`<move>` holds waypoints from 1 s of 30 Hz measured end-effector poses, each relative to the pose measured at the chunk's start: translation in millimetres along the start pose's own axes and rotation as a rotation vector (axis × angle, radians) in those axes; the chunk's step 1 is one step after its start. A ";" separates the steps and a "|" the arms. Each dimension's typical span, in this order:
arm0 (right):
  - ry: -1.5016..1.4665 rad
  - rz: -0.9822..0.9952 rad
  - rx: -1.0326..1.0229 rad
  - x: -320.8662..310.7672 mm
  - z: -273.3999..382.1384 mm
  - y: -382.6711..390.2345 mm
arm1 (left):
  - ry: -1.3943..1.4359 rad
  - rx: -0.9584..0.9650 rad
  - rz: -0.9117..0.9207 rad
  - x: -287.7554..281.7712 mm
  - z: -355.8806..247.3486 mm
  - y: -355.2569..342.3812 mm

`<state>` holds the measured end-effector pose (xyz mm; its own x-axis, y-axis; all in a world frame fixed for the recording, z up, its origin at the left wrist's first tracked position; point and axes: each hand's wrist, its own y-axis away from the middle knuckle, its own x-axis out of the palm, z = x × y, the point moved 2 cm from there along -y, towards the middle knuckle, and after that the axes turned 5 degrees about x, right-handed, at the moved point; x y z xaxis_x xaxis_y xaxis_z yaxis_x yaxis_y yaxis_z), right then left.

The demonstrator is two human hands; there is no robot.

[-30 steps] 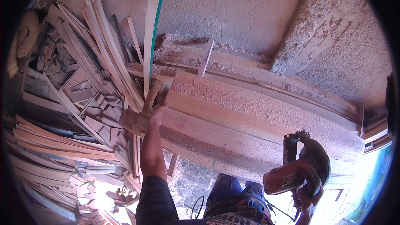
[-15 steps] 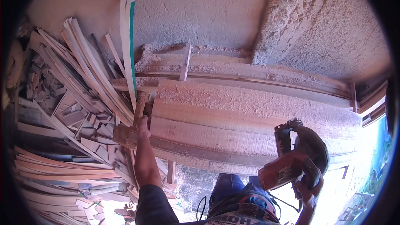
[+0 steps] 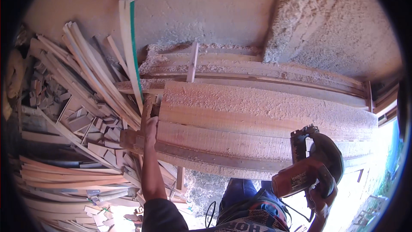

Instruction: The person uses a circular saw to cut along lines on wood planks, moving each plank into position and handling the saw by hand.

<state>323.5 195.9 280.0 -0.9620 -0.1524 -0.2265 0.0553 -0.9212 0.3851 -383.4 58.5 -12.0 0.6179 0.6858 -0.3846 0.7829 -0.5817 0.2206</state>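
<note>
My right hand (image 3: 324, 193) grips the handle of a red and black circular saw (image 3: 296, 178). The saw is held up over the near right part of the workbench, its dark round guard to the right and its dusty base plate to the left. My left hand (image 3: 151, 128) is closed at the left end of a wide plank (image 3: 223, 107), beside a rough wooden crosspiece (image 3: 148, 107); the fingers are partly hidden. Shavings and sawdust cover the plank's far half. A narrower dark strip of wood (image 3: 214, 155) runs along its near side.
Long curved offcuts (image 3: 92, 73) and small scraps (image 3: 96, 124) are heaped on the left. A pale strip with a green edge (image 3: 131, 38) leans on the wall. An upright stick (image 3: 192, 62) stands behind the plank. A black cord (image 3: 296, 210) hangs near my waist. Sawdust coats the wall.
The circular saw and my right hand have shifted slightly right in the picture. My left hand has moved a little right, from the crosspiece toward the plank's end. The view has also shifted slightly.
</note>
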 end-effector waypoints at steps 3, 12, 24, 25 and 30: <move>0.029 -0.057 0.085 11.9 20.7 3.6 | -0.316 0.508 0.115 32.6 -23.9 29.5; 0.232 0.053 -0.155 -23.1 1.6 -4.3 | -0.871 0.854 0.410 173.8 -102.4 151.8; 0.010 -0.130 -0.171 -174.6 -72.8 30.8 | -0.682 1.302 1.093 444.6 -118.1 426.2; -0.006 -0.157 -0.175 -194.9 -80.9 33.5 | -0.700 1.315 1.077 461.4 -123.4 446.4; 0.026 -0.200 -0.155 -317.1 -115.7 38.9 | -0.608 1.388 0.841 547.1 -152.1 506.4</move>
<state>661.6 167.0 263.3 -0.9508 0.0315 -0.3081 -0.0935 -0.9776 0.1885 362.2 205.7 25.7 0.4220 -0.0376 -0.9058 -0.5554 -0.8004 -0.2256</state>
